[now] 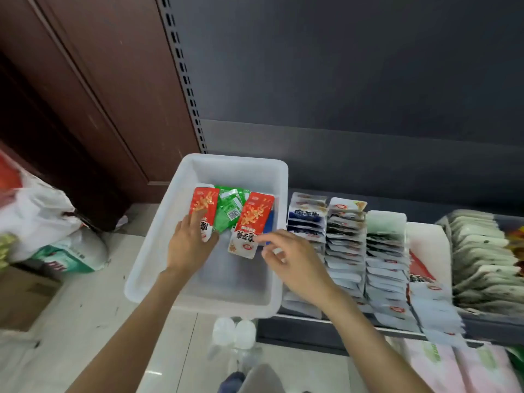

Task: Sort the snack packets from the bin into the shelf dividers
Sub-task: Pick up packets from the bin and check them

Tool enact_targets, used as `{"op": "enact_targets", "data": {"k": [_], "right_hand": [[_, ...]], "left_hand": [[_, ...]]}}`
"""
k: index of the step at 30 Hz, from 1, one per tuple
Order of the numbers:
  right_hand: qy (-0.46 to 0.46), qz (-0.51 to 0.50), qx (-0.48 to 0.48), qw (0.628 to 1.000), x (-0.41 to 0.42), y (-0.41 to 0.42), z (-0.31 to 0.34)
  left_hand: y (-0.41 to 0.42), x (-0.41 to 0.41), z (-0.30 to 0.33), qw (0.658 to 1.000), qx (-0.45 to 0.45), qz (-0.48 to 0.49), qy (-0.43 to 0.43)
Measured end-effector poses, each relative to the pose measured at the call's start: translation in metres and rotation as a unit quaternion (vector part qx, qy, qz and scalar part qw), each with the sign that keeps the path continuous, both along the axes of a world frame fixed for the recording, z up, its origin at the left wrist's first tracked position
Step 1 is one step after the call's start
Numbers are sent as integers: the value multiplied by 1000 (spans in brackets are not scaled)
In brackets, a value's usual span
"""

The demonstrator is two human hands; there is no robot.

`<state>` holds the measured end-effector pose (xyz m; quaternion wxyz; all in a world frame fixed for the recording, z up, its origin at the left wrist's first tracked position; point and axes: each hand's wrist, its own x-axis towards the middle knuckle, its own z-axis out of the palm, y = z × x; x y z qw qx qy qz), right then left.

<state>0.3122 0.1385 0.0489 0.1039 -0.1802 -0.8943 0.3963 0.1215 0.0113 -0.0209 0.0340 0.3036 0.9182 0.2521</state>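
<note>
At the far left of the frame a crumpled white plastic bag (37, 219) sits on the pale tiled floor (85, 302), with a green-and-white sack (71, 256) just below it and a brown cardboard box (22, 296) at the lower left edge. Behind them, in the upper left, stands a dark brown wooden panel (85, 89).

In the middle of the frame is the translucent white rectangular plastic bin (158, 259). Inside it, toward the far end, lie a red-and-white snack packet (204, 204), a crumpled green snack packet (231, 208) beside it, and a second red-and-white packet (251, 222) leaning across the green one. A blue packet (270, 222) shows only as a sliver at the bin's right wall.

The left hand (188, 245) reaches into the bin, fingers fairly straight and lying on the lower end of the first red-and-white packet; whether the thumb grips it cannot be told. The right hand (289, 259) comes in over the bin's right rim, its thumb and forefinger pinching the lower white edge of the second red-and-white packet.

Right of the bin, on the dark grey metal shelf (340, 327), run rows of overlapping white snack packets (346, 245), each row side by side, then a row with red print (425, 273), and at the far right a row of pale greenish packets (482, 259). Pink-and-white packs (453, 367) fill the lower right corner.
</note>
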Motion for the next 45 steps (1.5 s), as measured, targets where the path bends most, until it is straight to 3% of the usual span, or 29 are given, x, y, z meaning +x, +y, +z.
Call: {"op": "enact_targets", "data": {"k": [3,6,10,14,20,22,24,26,28,29,31,34,38,41,43,45], "right_hand": [[-98,40,109,988,-68,-5,-24],[-218,15,192,957,-120,-2,-55],[-326,-9,231,917,-142,3,-92],[-334,-18,269,903,-138,-1,-108],[-322,-26,231,918,-132,-9,-106],[-284,-45,140,947,-130,-10,-94],[-188,-93,26,977,-126,-15,-77],[-65,-139,-39,987,-115,-24,-60],[44,-146,-80,985,-98,-35,-45],[75,-129,-72,986,-88,-40,-40],[79,-83,37,993,-73,-44,-35],[79,-63,232,967,-54,-37,-34],[203,-108,294,928,-26,-26,-19],[275,-262,134,915,6,-18,6],[284,-375,-21,882,33,-3,20],[278,-417,-117,857,66,17,25]], "left_hand": [[9,-35,-17,998,-61,-28,-20],[25,-54,-31,990,-130,-56,-23],[35,-63,-46,979,-190,-71,-33],[34,-61,-51,972,-207,-112,-12],[19,-54,-36,970,-175,-166,-6],[16,-53,-27,973,-171,-153,32],[12,-55,-11,992,-84,-86,39],[6,-54,5,994,99,-8,-36],[2,-45,24,950,253,48,-179],[1,-38,32,915,300,70,-262],[4,-25,44,854,346,83,-379],[13,2,57,780,401,56,-478],[26,37,68,723,409,17,-556],[38,60,78,728,377,-18,-573],[48,78,85,765,365,-49,-528],[62,99,91,799,332,-93,-492]]}}
